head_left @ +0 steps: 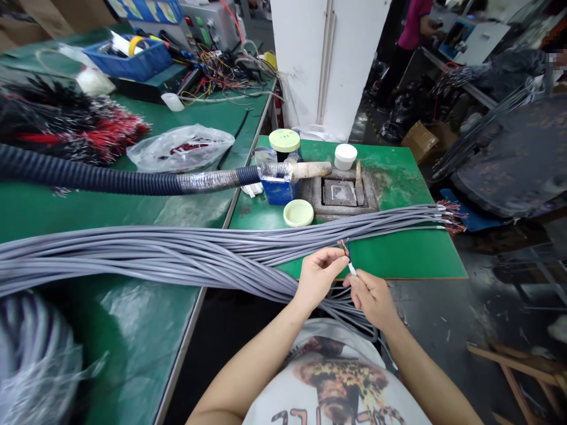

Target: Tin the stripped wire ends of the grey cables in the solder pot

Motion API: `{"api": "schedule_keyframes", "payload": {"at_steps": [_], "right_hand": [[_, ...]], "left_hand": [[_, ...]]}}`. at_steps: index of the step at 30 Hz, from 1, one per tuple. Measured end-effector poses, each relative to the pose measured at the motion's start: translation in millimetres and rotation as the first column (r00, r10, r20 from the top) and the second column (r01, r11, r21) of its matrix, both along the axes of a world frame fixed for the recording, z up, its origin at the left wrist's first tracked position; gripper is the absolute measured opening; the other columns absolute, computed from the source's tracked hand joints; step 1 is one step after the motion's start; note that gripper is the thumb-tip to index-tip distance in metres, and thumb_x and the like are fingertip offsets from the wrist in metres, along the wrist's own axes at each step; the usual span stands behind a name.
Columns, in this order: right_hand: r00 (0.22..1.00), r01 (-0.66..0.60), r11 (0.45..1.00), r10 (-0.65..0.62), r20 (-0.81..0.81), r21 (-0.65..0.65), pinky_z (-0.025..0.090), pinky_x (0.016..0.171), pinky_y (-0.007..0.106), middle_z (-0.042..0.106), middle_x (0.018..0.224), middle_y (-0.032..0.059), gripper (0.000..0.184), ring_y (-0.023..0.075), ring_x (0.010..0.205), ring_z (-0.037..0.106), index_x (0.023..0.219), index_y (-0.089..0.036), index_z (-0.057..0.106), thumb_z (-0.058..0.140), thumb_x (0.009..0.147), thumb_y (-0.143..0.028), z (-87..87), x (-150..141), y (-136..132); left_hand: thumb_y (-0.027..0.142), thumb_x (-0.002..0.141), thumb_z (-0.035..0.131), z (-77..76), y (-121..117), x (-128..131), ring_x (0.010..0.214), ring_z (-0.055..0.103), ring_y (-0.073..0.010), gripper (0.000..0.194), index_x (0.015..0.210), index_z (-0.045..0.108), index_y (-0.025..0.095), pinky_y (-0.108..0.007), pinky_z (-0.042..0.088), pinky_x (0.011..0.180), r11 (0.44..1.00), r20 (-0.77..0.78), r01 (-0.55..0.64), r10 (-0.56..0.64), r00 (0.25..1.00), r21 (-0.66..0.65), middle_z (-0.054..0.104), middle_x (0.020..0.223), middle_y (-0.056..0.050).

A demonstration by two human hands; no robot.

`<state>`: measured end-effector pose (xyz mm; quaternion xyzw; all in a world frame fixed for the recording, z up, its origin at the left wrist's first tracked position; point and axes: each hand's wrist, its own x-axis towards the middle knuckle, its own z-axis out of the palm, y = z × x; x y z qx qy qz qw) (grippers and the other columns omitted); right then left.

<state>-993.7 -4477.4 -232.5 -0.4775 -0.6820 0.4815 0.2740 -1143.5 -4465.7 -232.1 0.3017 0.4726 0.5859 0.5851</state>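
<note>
Working end of a grey multi-core cable (352, 269) — white-sleeved, with fine coloured conductors (344, 247) fanned at the tip — at lower centre of the frame, just over the near edge of the green workbench (401, 260). Long axis near upright, tip pointing away from the body, crosswise to the cable bundle (133, 255) running left to right. Right hand (372, 300): closed, thumb and forefinger pinching the sleeve, the nearer hand. Left hand (316, 278): curled, fingertips just beside the conductors — grip impossible to confirm.
</note>
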Motion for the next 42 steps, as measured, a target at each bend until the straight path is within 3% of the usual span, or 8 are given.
{"api": "schedule_keyframes", "payload": {"at_steps": [13, 16, 18, 21, 26, 29, 35, 42], "right_hand": [[0.999, -0.002, 0.999, 0.001, -0.037, -0.037, 0.032, 0.048, 0.022, 0.046, 0.045, -0.0056, 0.035, 0.0075, 0.042, 0.040, 0.078, -0.016, 0.059, 0.038, 0.096, -0.039, 4.7, -0.7, 0.1], [0.993, 0.025, 0.995, -0.036, -0.112, -0.099, 0.030, 0.046, 0.022, 0.047, 0.043, -0.0058, 0.034, 0.0071, 0.039, 0.038, 0.079, -0.016, 0.060, 0.041, 0.095, -0.040, 0.9, -0.7, 0.0], [0.979, 0.038, 0.985, -0.071, -0.193, -0.169, 0.029, 0.044, 0.022, 0.046, 0.042, -0.0047, 0.038, 0.0069, 0.038, 0.037, 0.071, -0.016, 0.059, 0.044, 0.094, -0.042, -3.2, -1.3, 0.2], [0.912, 0.014, 0.943, -0.149, -0.383, -0.332, 0.026, 0.039, 0.022, 0.041, 0.037, -0.0034, 0.051, 0.0072, 0.034, 0.035, 0.052, -0.017, 0.049, 0.044, 0.093, -0.046, -7.9, -3.2, 2.5], [0.766, -0.080, 0.860, -0.271, -0.583, -0.505, 0.026, 0.035, 0.021, 0.037, 0.035, -0.0078, 0.036, 0.0065, 0.030, 0.028, 0.063, -0.018, 0.052, 0.054, 0.087, -0.045, -1.9, -6.8, 11.2], [0.751, -0.048, 0.861, -0.303, -0.587, -0.506, 0.032, 0.040, 0.020, 0.041, 0.042, -0.0071, 0.025, 0.0066, 0.036, 0.034, 0.070, -0.018, 0.057, 0.064, 0.081, -0.040, 5.4, -10.3, 14.8], [0.835, 0.222, 0.941, -0.319, -0.449, -0.255, 0.040, 0.055, 0.025, 0.047, 0.060, -0.0014, 0.025, 0.0111, 0.056, 0.043, 0.065, -0.019, 0.054, 0.063, 0.077, -0.039, 12.3, -24.8, 17.6], [0.964, 0.226, 0.947, -0.183, -0.193, 0.230, 0.037, 0.060, 0.027, 0.046, 0.063, -0.0006, 0.027, 0.0129, 0.061, 0.042, 0.062, -0.019, 0.054, 0.057, 0.084, -0.033, 29.6, -41.2, 38.5]], "left_hand": [[0.028, 0.067, 0.077, -6.7, 6.0, -1.8, 0.064, 0.056, -0.0088, 0.020, 0.066, 0.064, 0.014, -0.022, 0.046, 0.065, 0.997, 0.070, 0.044, -0.048, 0.996, 0.066, 0.065, 0.071, 0.000], [0.028, 0.075, 0.072, -9.2, 0.9, 1.4, 0.068, 0.060, -0.0121, 0.013, 0.074, 0.067, 0.015, -0.026, 0.048, 0.068, 0.988, -0.093, -0.033, 0.047, 0.995, 0.149, 0.068, 0.075, -0.002], [0.023, 0.078, 0.069, -10.9, -3.3, 1.8, 0.070, 0.060, -0.0130, 0.006, 0.080, 0.069, 0.018, -0.028, 0.047, 0.070, 0.926, -0.330, -0.062, 0.195, 0.924, 0.372, 0.069, 0.076, -0.003], [0.016, 0.077, 0.069, -11.6, -7.7, 0.6, 0.070, 0.057, -0.0122, 0.011, 0.087, 0.070, 0.020, -0.028, 0.045, 0.068, 0.719, -0.516, 0.034, 0.464, 0.720, 0.695, 0.066, 0.074, -0.002], [0.012, 0.077, 0.068, -10.4, -11.0, 1.0, 0.061, 0.050, -0.0110, 0.016, 0.092, 0.067, 0.019, -0.026, 0.040, 0.058, 0.589, -0.535, 0.147, 0.567, 0.626, 0.795, 0.059, 0.068, 0.000], [0.011, 0.077, 0.068, -9.5, -13.5, 3.8, 0.061, 0.050, -0.0106, 0.016, 0.091, 0.067, 0.019, -0.026, 0.041, 0.059, 0.623, -0.513, 0.125, 0.496, 0.700, 0.772, 0.060, 0.067, 0.000], [0.027, 0.076, 0.072, -1.7, -14.0, 10.7, 0.059, 0.054, -0.0103, 0.011, 0.075, 0.066, 0.018, -0.025, 0.046, 0.058, 0.913, -0.084, -0.131, 0.177, 0.981, 0.386, 0.055, 0.066, 0.001], [0.031, 0.072, 0.074, -2.0, -2.7, 6.7, 0.056, 0.051, -0.0064, 0.021, 0.076, 0.060, 0.016, -0.019, 0.043, 0.057, 0.969, 0.273, -0.202, 0.158, 0.949, 0.142, 0.054, 0.062, 0.004]]}}
